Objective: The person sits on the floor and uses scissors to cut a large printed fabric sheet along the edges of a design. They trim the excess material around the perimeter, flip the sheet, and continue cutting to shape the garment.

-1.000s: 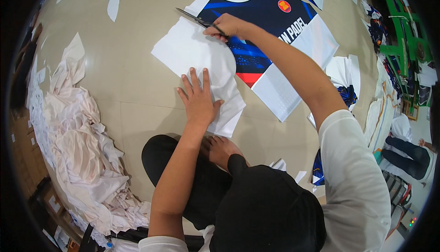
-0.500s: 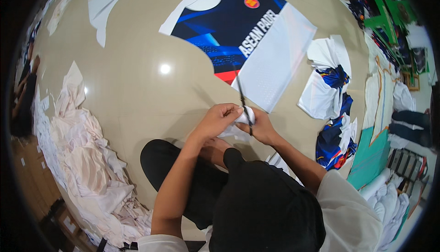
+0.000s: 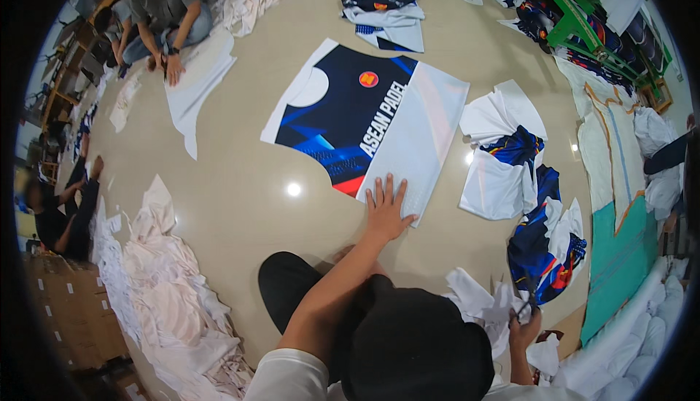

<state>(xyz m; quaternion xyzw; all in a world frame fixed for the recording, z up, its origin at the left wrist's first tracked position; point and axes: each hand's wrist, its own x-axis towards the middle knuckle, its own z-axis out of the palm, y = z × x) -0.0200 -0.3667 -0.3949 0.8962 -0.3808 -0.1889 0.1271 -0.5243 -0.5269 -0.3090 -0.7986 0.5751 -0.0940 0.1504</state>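
My left hand (image 3: 386, 213) lies flat, fingers spread, on the lower white part of a cut shirt panel (image 3: 343, 102). The panel is navy and blue with a red strip, a round red badge and white lettering, and it lies on the floor. Off to the lower right, my right hand (image 3: 524, 328) is closed around the dark handles of a pair of scissors (image 3: 523, 308). White fabric scraps (image 3: 470, 297) lie right beside that hand, and part of the blades is hard to make out against them.
Printed and white cut pieces (image 3: 503, 157) lie to the right, with a navy bundle (image 3: 536, 244) nearer. A pale fabric heap (image 3: 171, 292) runs along the left. At the far left a person (image 3: 171, 14) works on white cloth (image 3: 193, 98). A green machine frame (image 3: 576, 22) stands far right.
My hands have parted. The left has gone from a rolled white piece to the panel, flat on it; the right has carried the scissors down to the right beside the scraps. The view has shifted.
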